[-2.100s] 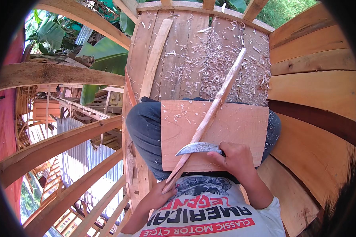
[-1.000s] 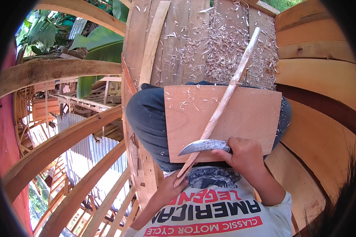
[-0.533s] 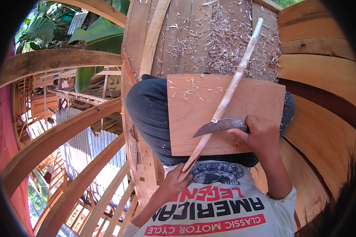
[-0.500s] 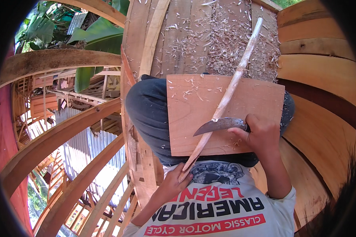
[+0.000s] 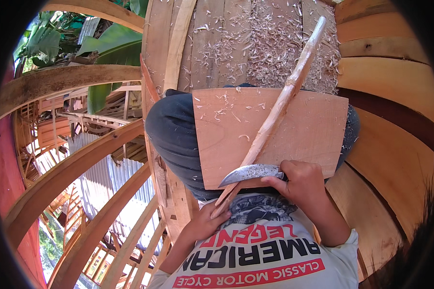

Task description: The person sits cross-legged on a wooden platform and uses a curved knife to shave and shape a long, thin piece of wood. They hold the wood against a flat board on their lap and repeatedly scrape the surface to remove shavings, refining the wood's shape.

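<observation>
A long, peeled wooden stick slants across a flat wooden board on my lap. My left hand is closed around the stick's near end, close to my shirt. That end looks split or cut to a taper. In my right hand is a knife with a broad, curved, dark-spotted blade; my fingers wrap its handle, which is mostly hidden. The blade lies across the stick, a short way above my left hand. The stick's far end reaches past the board, over the planks.
Curled wood shavings cover the plank floor ahead, and some lie on the board. Curved wooden ribs stand at left, with corrugated metal sheets and banana leaves beyond. Curved planks wall the right side.
My right hand has drawn the knife along the stick toward me, down and slightly left, close to the stick's near end. My left hand keeps its grip, shifted slightly left.
</observation>
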The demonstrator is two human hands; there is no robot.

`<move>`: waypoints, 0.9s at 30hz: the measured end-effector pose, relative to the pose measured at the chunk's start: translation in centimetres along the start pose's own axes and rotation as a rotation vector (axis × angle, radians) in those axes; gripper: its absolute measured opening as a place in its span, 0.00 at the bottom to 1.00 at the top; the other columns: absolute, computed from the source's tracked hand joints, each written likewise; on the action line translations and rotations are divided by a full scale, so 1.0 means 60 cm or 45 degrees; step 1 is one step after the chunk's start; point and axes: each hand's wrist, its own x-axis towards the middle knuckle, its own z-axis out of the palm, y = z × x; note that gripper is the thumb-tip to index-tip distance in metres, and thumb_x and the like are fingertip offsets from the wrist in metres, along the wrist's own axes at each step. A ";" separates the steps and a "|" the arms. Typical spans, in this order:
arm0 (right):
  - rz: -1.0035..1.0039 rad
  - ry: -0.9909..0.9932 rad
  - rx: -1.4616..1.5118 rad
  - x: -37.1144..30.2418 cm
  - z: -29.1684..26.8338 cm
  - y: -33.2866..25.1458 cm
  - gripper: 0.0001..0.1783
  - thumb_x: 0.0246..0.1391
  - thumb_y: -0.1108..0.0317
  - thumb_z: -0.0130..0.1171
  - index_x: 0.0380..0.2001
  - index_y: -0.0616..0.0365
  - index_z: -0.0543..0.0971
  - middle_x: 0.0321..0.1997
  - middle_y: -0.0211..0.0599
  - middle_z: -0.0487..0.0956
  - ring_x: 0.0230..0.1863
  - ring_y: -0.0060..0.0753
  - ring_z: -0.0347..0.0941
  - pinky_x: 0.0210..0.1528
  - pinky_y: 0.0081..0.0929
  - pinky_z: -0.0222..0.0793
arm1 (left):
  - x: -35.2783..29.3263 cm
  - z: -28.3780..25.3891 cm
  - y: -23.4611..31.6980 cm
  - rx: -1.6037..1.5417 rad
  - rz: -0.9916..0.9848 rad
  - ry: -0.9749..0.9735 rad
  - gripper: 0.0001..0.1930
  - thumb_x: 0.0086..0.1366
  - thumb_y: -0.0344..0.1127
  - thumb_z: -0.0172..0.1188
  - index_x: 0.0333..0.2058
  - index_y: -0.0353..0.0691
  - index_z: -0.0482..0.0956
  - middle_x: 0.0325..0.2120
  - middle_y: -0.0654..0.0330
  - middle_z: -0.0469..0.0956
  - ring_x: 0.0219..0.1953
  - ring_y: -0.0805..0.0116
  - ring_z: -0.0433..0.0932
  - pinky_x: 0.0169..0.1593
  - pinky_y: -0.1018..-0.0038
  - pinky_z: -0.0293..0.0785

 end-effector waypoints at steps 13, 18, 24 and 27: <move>-0.051 0.343 -0.224 0.055 0.010 0.054 0.30 0.40 0.34 0.63 0.13 0.52 0.72 0.12 0.34 0.70 0.15 0.37 0.72 0.16 0.32 0.63 | 0.019 -0.013 -0.028 -0.247 -0.146 -0.103 0.19 0.61 0.39 0.61 0.47 0.34 0.70 0.37 0.62 0.73 0.43 0.73 0.70 0.49 0.77 0.63; -0.038 0.347 -0.312 0.057 -0.002 0.059 0.30 0.42 0.36 0.63 0.14 0.54 0.73 0.13 0.37 0.71 0.16 0.41 0.72 0.18 0.34 0.64 | 0.020 -0.018 -0.018 -0.326 -0.184 -0.179 0.21 0.61 0.39 0.61 0.48 0.34 0.69 0.40 0.61 0.73 0.45 0.72 0.70 0.52 0.76 0.63; 0.606 0.617 0.058 0.091 -0.064 0.116 0.27 0.50 0.43 0.61 0.23 0.62 0.78 0.17 0.48 0.74 0.22 0.52 0.73 0.24 0.39 0.66 | 0.011 -0.019 -0.037 -0.334 -0.178 -0.211 0.23 0.61 0.39 0.61 0.51 0.33 0.68 0.42 0.62 0.72 0.47 0.72 0.69 0.53 0.76 0.62; 0.490 0.420 -0.007 0.068 -0.072 0.106 0.27 0.49 0.43 0.61 0.22 0.62 0.78 0.16 0.47 0.74 0.21 0.51 0.73 0.23 0.38 0.65 | 0.010 -0.024 -0.040 -0.360 -0.216 -0.229 0.23 0.61 0.39 0.61 0.51 0.34 0.67 0.41 0.63 0.72 0.46 0.73 0.69 0.52 0.76 0.62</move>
